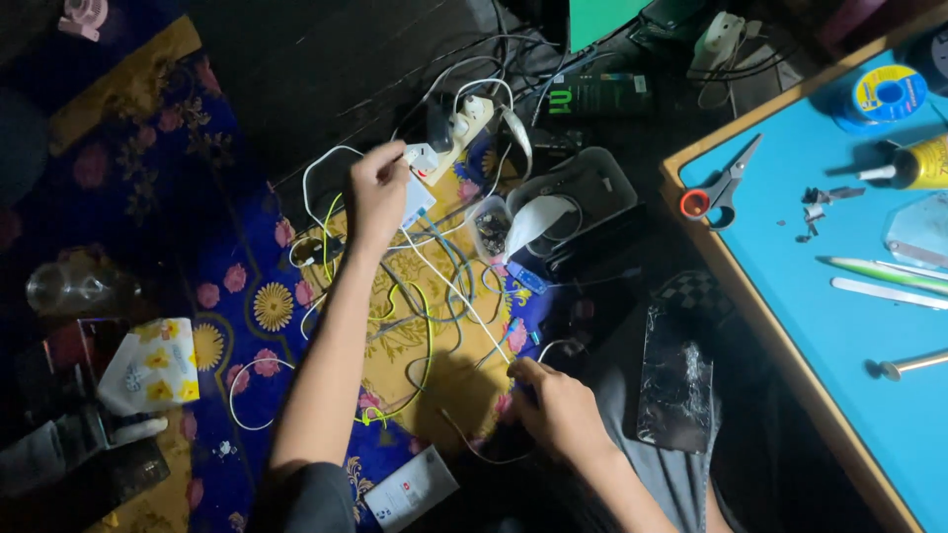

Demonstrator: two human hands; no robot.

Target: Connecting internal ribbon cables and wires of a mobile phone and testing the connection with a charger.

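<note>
My left hand (378, 188) reaches forward and grips a small white plug adapter (420, 158) at a white power strip (464, 123) on the floor. My right hand (558, 405) rests low near my lap, pinching a thin white cable (459, 296) that runs diagonally up toward the strip. A tangle of white, yellow and grey wires (415, 306) lies on the blue and yellow floral rug (247, 296) between both hands.
A blue-topped table (849, 286) stands at right with red-handled scissors (721, 188), a solder spool (884, 94), a glue bottle (913, 166) and tools. A grey tray (592, 183), a clear plastic bag (676, 380), a glass (69, 286) and a patterned pouch (153, 365) lie around.
</note>
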